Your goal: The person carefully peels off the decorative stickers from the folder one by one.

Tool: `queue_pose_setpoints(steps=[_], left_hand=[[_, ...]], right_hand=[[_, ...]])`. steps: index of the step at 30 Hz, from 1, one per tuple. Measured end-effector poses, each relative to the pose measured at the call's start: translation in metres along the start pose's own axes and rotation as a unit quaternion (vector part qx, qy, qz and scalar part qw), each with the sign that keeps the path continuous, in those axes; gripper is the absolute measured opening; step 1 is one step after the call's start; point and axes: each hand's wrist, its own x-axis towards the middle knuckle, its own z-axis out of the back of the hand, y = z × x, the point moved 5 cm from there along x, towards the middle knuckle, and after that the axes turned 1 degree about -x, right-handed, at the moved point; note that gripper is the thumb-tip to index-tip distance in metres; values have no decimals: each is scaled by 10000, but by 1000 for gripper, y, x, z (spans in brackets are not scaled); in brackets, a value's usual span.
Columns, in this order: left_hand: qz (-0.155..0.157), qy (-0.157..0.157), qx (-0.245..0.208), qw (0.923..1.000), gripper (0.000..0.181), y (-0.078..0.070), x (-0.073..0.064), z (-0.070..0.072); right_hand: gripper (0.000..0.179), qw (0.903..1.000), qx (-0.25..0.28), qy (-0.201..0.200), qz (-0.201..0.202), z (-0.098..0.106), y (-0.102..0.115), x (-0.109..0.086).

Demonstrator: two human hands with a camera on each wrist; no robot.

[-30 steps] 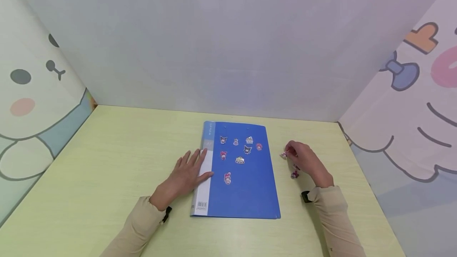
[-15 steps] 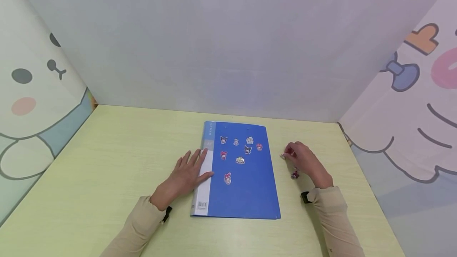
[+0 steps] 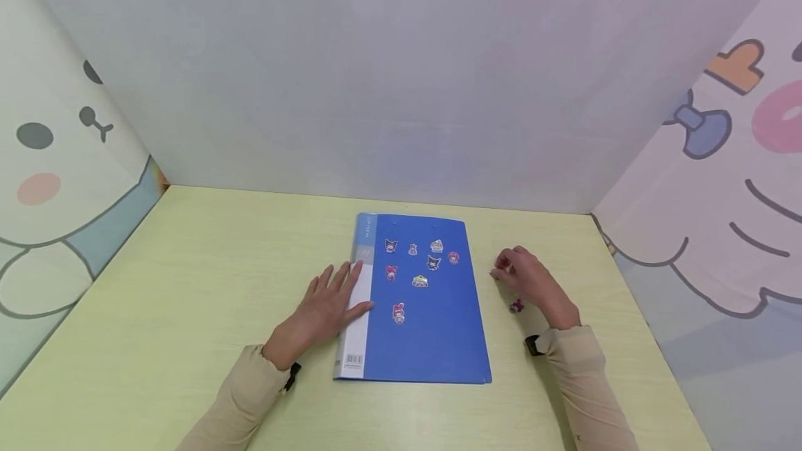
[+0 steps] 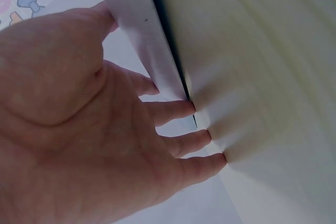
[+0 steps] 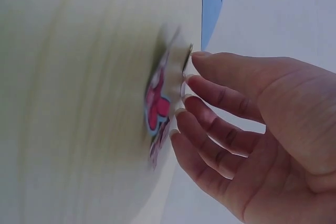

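Observation:
A blue file folder (image 3: 432, 339) lies on the table, its cover dotted with several small cartoon stickers (image 3: 434, 263). My left hand (image 3: 322, 308) rests flat across its pale spine (image 4: 139, 30), fingers spread, with some fingertips on the tabletop in the left wrist view. To the right of the folder, my right hand (image 3: 532, 280) pinches a thin sticker (image 5: 187, 59) at its thumb and fingertips, seen nearly edge-on. Beneath that hand, loose stickers including a pink-and-red one (image 5: 157, 106) lie on the table; in the head view the hand hides part of them.
The pale wood-grain table (image 3: 238, 263) stretches out around the folder. A grey-white backdrop (image 3: 388, 89) stands behind it, with cartoon-printed sheets (image 3: 695, 221) on both sides. Dark wrist straps show at both sleeves.
My right fingertips have shifted slightly on the sticker, which now shows less from above. The left hand and folder have stayed in place.

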Motion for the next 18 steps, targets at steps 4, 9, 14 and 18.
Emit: queue_pose_setpoints(steps=[4,9,14,18], left_hand=[[20,12,-23,10000,80,1,1,0],[32,73,-14,10000,81,1,1,-2],[44,74,15,10000,81,1,2,-2],[45,63,-9,10000,81,1,1,-2]], right_hand=[[10,10000,-24,-28,88,0,3,1],[10,9998,0,-57,181,1,7,3],[13,9990,-24,-172,420,-2,13,6],[15,9987,-44,-221,457,-4,16,10]])
